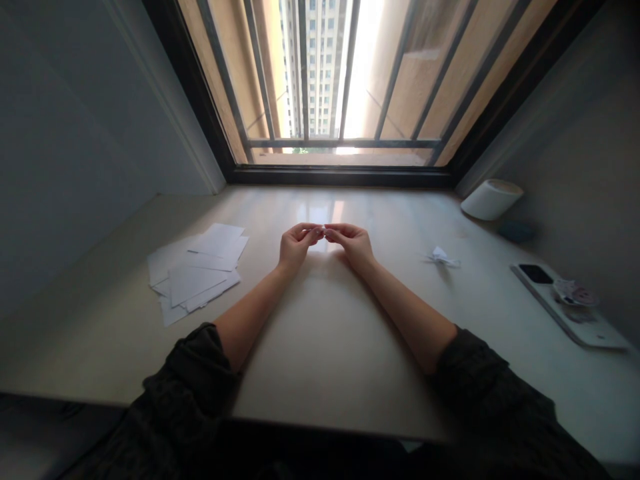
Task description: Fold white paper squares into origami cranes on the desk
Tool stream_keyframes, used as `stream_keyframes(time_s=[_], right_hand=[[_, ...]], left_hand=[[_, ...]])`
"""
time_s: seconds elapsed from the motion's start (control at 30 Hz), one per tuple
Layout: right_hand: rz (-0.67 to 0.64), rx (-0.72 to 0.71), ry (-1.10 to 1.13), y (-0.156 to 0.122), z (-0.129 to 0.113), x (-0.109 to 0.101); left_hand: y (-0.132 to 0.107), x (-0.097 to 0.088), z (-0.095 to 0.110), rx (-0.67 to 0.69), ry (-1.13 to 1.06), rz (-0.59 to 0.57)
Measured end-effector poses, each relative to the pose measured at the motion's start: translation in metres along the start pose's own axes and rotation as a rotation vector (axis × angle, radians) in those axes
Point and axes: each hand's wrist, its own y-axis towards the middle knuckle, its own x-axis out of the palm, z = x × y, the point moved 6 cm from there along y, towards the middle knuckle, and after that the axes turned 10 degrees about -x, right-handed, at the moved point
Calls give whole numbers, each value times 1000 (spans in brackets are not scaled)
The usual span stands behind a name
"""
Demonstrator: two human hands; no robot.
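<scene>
My left hand [299,244] and my right hand [351,243] meet over the middle of the sill, fingertips nearly touching. Both are closed in a pinch on a small piece of white paper [323,229], mostly hidden by the fingers, so its shape cannot be made out. Off to the right lies a small folded white paper figure [440,258] with thin pointed ends. On the left, several loose sheets of white paper [204,280] overlap in an untidy pile.
A pale, glossy sill [320,360] stretches under my arms to a barred window [330,175]. At the far right a white cylindrical object [491,199] stands near a dark rounded thing [516,231]. Closer in, a phone [563,320] with a round attachment lies along the right wall.
</scene>
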Motion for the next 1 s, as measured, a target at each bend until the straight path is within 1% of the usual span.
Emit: stream_keyframes(time_s=[0.13, 0.33, 0.43, 0.57, 0.77, 0.9, 1.0], right_hand=[[7, -42, -49, 1, 1, -2], [25, -90, -105, 3, 5, -4], [32, -84, -120, 3, 5, -3], [34, -86, -86, 3, 4, -2], [12, -52, -107, 3, 3, -1], [28, -42, -90, 2, 2, -2], [38, -43, -71, 1, 2, -1]], left_hand=[[0, 0, 0, 12, 21, 0], [1, -2, -1, 61, 85, 46], [1, -1, 1, 75, 83, 46], [1, -1, 1, 73, 45, 56], [2, -3, -1, 48, 20, 56], [2, -5, 0, 54, 23, 96], [2, -5, 0, 46, -26, 109]])
